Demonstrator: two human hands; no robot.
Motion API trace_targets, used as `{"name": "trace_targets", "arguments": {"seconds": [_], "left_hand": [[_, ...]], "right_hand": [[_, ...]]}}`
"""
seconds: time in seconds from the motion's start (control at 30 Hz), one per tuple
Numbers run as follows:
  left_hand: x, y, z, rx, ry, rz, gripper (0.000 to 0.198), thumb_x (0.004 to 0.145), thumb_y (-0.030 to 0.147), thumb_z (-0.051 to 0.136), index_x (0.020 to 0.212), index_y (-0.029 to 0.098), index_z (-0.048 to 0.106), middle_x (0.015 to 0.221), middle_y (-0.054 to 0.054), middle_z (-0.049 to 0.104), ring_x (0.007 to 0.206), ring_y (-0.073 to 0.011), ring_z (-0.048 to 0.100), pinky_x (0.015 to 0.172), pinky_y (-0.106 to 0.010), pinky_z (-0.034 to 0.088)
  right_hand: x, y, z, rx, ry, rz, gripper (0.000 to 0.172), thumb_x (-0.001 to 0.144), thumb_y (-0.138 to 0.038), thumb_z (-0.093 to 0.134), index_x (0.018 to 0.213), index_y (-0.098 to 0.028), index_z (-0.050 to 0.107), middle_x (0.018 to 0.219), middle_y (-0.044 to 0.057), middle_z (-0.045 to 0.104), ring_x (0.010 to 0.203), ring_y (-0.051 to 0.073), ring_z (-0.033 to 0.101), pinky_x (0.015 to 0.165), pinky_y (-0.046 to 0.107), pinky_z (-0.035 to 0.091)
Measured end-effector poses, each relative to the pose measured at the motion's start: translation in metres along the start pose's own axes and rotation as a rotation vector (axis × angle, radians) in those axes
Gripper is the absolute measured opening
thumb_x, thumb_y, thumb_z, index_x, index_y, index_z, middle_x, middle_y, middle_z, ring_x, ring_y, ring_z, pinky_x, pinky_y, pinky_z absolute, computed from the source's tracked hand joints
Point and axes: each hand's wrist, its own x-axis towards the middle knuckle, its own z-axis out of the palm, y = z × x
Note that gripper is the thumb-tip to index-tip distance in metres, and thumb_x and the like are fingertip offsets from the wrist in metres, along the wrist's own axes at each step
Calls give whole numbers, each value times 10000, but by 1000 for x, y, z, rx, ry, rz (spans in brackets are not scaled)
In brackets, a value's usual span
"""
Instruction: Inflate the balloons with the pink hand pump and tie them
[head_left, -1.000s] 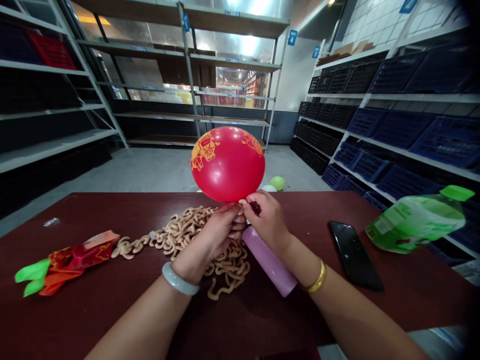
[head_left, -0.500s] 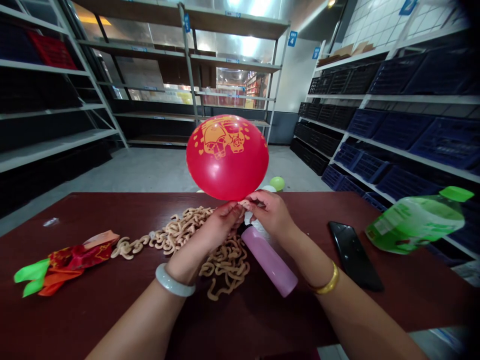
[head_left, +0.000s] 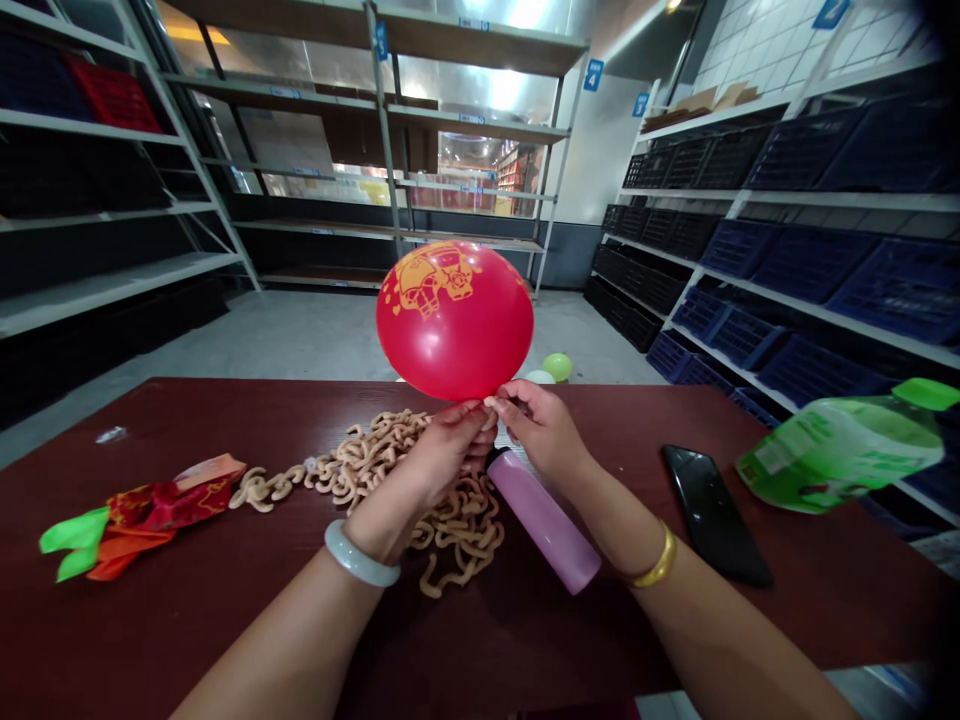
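Observation:
An inflated red balloon (head_left: pixel 457 330) with a yellow printed design stands above my hands over the table. At its lower end, the fingers of my left hand (head_left: pixel 454 440) are closed around the neck, which they mostly hide. My right hand (head_left: pixel 544 430) pinches the neck's end from the other side, thumb against forefinger. Beneath the left wrist spreads a heap of beige curled pieces (head_left: pixel 375 455), some linked like a chain. A pink cylindrical bottle (head_left: pixel 547 525) with a black top lies slanting below the right hand.
Uninflated balloons in red, orange and green (head_left: pixel 154 515) lie at the table's left. On the right are a black phone (head_left: pixel 716 515) and a tilted bottle of green liquid (head_left: pixel 836 450). Shelves with dark crates (head_left: pixel 784 260) line the right wall. A green balloon (head_left: pixel 557 366) rests beyond the table.
The red balloon has turned slightly, shifting its printed design leftward, and it sits a little lower. Both hands keep their grip at its neck.

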Motion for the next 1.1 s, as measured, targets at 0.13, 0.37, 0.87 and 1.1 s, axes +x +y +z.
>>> {"name": "trace_targets", "arguments": {"seconds": [0.13, 0.37, 0.87, 1.1], "left_hand": [[2, -3, -4, 48, -53, 3, 539, 762, 602, 747, 701, 199, 395, 605, 86, 251, 506, -54, 177, 446, -182, 129], [-1, 1, -6, 88, -71, 35, 523, 758, 596, 757, 707, 190, 432, 600, 75, 300, 516, -61, 214, 446, -182, 168], [-2, 6, -12, 230, -86, 45, 473, 815, 619, 695, 758, 175, 543, 608, 61, 331, 516, -75, 241, 454, -206, 170], [-1, 10, -11, 468, -106, 263, 394, 851, 544, 680, 769, 162, 634, 753, -23, 563, 715, -147, 472, 628, -248, 387]], "right_hand": [[4, 0, -15, -301, -36, -288, 184, 956, -331, 569, 827, -223, 644, 892, 56, 659, 911, 213, 616, 825, 348, 499], [9, 12, -21, -108, -131, -312, 193, 958, -401, 633, 878, -233, 684, 870, 26, 673, 787, 160, 630, 683, 281, 519], [7, 4, -13, 75, -81, 19, 315, 760, -508, 815, 781, -208, 719, 770, 6, 646, 558, 111, 574, 517, 262, 503], [7, -2, -20, 86, -224, 219, 349, 737, -510, 812, 753, -184, 690, 701, 1, 615, 582, 115, 528, 501, 249, 471]]}}
